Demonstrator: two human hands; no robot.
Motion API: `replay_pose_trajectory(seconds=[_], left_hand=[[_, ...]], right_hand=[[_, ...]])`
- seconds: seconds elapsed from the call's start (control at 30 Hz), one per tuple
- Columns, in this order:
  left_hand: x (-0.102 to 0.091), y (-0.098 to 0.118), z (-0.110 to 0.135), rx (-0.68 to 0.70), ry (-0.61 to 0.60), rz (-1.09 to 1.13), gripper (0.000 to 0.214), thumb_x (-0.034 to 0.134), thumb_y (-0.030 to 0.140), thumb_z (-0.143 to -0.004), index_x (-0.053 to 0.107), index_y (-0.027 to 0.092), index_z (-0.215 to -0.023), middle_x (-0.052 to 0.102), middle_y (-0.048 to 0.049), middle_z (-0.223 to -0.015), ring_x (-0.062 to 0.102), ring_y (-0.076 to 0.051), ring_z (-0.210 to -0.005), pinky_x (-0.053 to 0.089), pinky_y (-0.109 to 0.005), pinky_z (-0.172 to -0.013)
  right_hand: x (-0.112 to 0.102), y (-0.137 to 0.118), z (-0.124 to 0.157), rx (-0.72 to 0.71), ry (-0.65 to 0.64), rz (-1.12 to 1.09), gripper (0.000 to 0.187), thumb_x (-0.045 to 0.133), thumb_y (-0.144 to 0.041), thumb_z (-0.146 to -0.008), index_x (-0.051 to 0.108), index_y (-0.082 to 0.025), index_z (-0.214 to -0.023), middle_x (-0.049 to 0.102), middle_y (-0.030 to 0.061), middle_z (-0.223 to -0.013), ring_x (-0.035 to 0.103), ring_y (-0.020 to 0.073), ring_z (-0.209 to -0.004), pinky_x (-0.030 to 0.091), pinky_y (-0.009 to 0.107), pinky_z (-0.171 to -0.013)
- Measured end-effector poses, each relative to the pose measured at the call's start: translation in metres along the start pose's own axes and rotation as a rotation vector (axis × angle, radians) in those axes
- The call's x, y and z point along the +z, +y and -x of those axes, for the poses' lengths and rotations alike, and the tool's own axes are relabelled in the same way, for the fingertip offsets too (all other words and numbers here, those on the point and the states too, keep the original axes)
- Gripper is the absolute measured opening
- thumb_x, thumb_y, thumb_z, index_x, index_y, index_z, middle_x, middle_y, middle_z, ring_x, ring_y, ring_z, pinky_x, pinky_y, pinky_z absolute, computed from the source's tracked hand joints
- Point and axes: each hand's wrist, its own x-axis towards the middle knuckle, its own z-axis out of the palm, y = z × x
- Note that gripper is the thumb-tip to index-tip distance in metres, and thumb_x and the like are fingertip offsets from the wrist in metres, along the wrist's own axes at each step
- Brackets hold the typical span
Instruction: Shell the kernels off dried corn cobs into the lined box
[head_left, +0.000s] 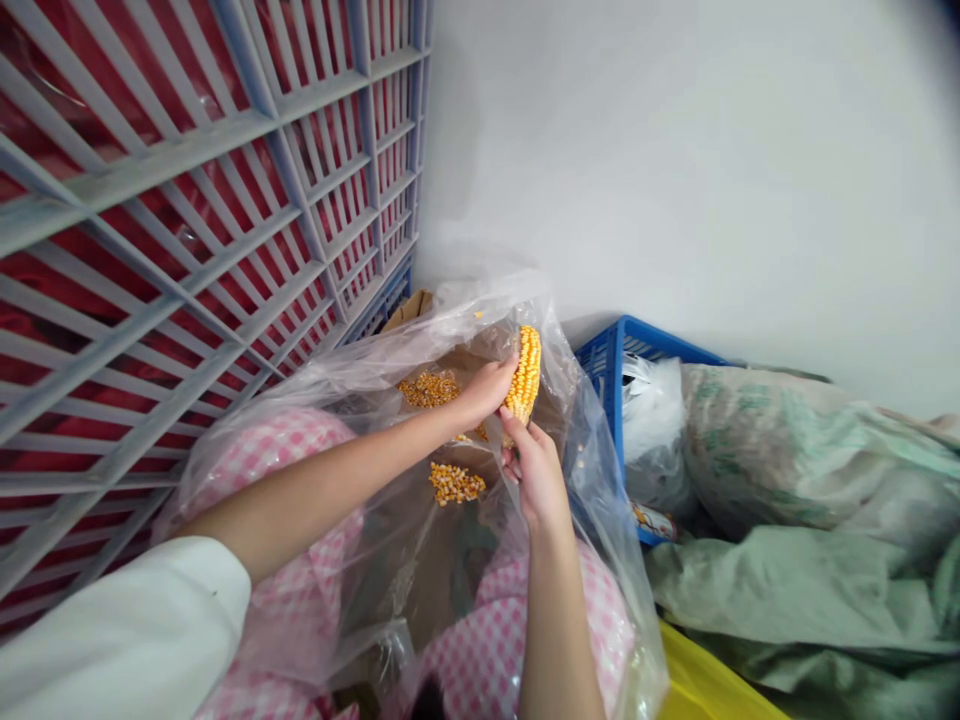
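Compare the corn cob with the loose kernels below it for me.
The corn cob is gripped by the left hand and right hand, while the loose kernels lie out of both hands.
The corn cob is one long piece with kernels packed in rows; the loose kernels lie in separate heaps.
The corn cob looks evenly bright yellow; the loose kernels look more mixed, orange-yellow with pale spots.
Both are yellowish corn.

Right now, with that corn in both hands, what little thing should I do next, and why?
I'd probably rub a few more kernels off with your left hand while your right hand steadies the lower end. The cob is covered in kernels, and loose kernels already lie below in the plastic bag.
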Motion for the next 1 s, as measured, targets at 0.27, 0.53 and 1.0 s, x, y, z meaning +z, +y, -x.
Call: replay_pose_trajectory(seconds=[0.27, 0.53, 1.0], left_hand=[[0.002, -0.0025, -0.003, -0.059, 0.105, 0.089, 0.02, 0.036, 0.016, -0.077, 0.046, 0.018, -0.06, 0.054, -0.0005, -0.059, 0.048, -0.013, -0.058, 0.036, -0.024, -0.055], [0.0031, -0.0015, -0.003, -0.099, -0.044, 0.366, 0.029, 0.049, 0.044, -0.077, 0.054, 0.017, -0.072, 0.057, -0.001, -0.061, 0.053, -0.014, -0.058, 0.04, -0.025, -0.058], [0.0021, -0.0002, 0.0004, -0.084, -0.05, 0.207, 0.026, 0.045, 0.036, -0.082, 0.058, 0.014, -0.083, 0.058, -0.0015, -0.063, 0.051, -0.013, -0.057, 0.039, -0.026, -0.058]], right_hand=[[-0.0007, -0.0016, 0.0008, 0.0, -0.011, 0.002, 0.033, 0.064, -0.047, -0.067, 0.051, -0.017, -0.074, 0.039, -0.0095, -0.041, 0.025, 0.0031, -0.033, 0.013, 0.018, -0.032], [0.0008, 0.001, -0.0009, -0.023, 0.018, 0.058, 0.031, 0.063, -0.046, -0.069, 0.049, -0.018, -0.071, 0.039, -0.0091, -0.042, 0.027, 0.004, -0.035, 0.016, 0.019, -0.034], [0.0, 0.0054, -0.0038, -0.039, 0.03, 0.157, 0.034, 0.061, -0.049, -0.071, 0.046, -0.019, -0.066, 0.041, -0.0077, -0.043, 0.028, 0.0051, -0.036, 0.018, 0.02, -0.037]])
